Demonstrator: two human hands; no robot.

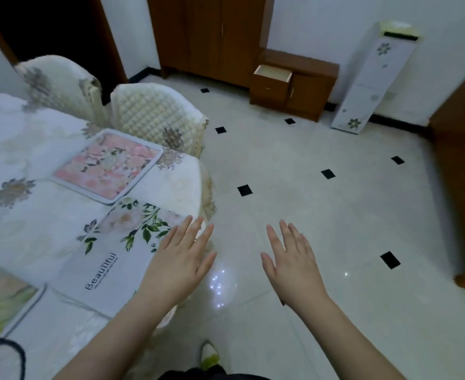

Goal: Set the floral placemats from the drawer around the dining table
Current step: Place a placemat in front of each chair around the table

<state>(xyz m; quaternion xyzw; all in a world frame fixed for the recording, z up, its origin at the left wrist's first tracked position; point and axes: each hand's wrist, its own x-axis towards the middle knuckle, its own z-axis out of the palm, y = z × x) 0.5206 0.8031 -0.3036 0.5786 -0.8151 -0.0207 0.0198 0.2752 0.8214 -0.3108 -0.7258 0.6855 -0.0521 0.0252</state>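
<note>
We list: left hand (180, 256), fingers straight and spread, palm down over the table's corner, holding nothing; right hand (291, 260), likewise flat and spread, over the tiled floor (321, 215), apart from the left. On the clothed dining table (33, 215): pink floral placemat (107, 165) near the quilted chair (157, 116); white placemat marked "Beautiful" (110, 259) just beside the left hand; a third, green placemat (3, 303) at the frame's left edge, blurred. Across the room, a low wooden cabinet (305, 89) with its drawer (272, 74) pulled out.
</note>
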